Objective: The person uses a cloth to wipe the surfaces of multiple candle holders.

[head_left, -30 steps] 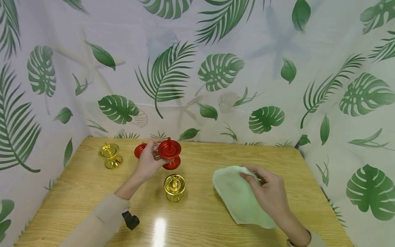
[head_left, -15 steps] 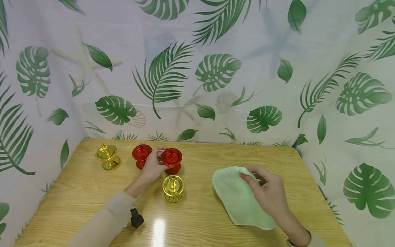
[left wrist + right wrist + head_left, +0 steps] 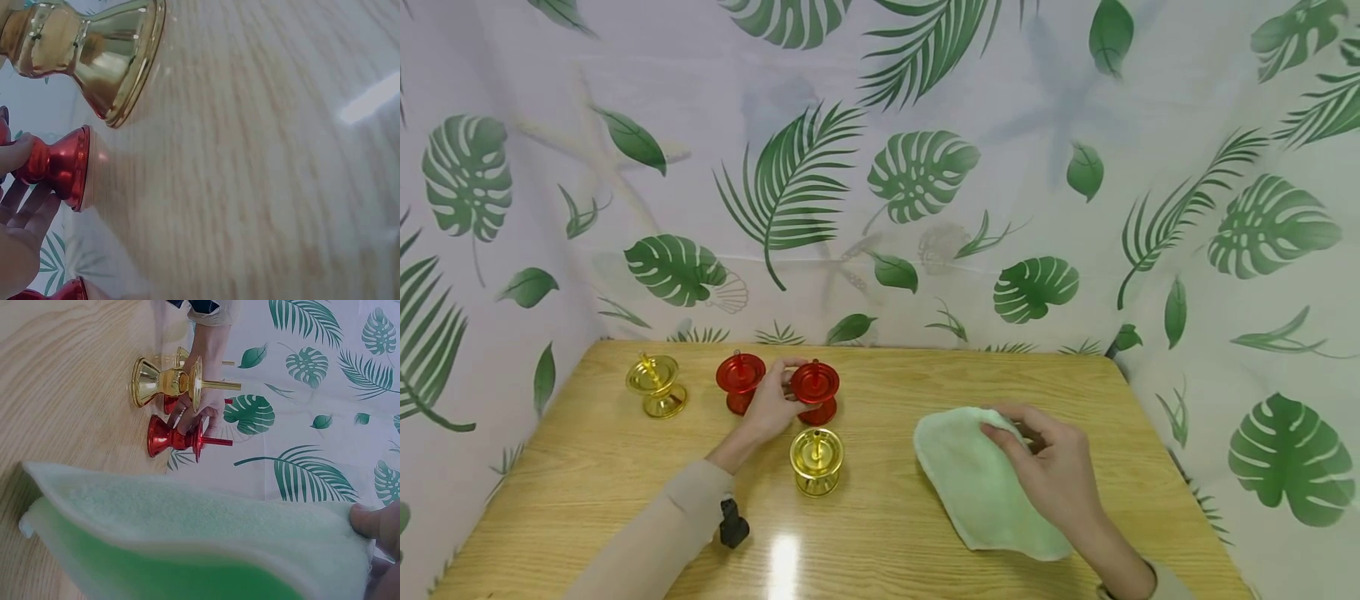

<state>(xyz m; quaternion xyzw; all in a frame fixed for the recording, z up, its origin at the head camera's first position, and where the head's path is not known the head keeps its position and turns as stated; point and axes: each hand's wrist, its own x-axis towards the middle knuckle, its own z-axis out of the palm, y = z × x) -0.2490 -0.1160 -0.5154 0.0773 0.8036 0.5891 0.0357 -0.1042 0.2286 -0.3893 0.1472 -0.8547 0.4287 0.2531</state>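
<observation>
My left hand (image 3: 770, 410) grips a red metal candle holder (image 3: 815, 383) by its narrow stem. In the left wrist view the fingers curl round the waist of this red candle holder (image 3: 69, 162), its base at the wood surface. A second red candle holder (image 3: 740, 373) stands just left of the hand. In front of the gripped one is a gold candle holder (image 3: 817, 454). My right hand (image 3: 1054, 467) pinches the top edge of a pale green cloth (image 3: 977, 483), which hangs down over the table; the right wrist view shows the thumb on the cloth (image 3: 206, 512).
Another gold candle holder (image 3: 655, 379) stands at the table's back left. The wooden table (image 3: 895, 533) is bounded by a leaf-printed fabric backdrop (image 3: 955, 267) at the back and sides. A small black device (image 3: 732, 523) sits on the left wrist.
My left hand has lowered the red candle holder to the table, uncovering more of the second red one. The right hand and cloth stay much the same; the head view shifts slightly.
</observation>
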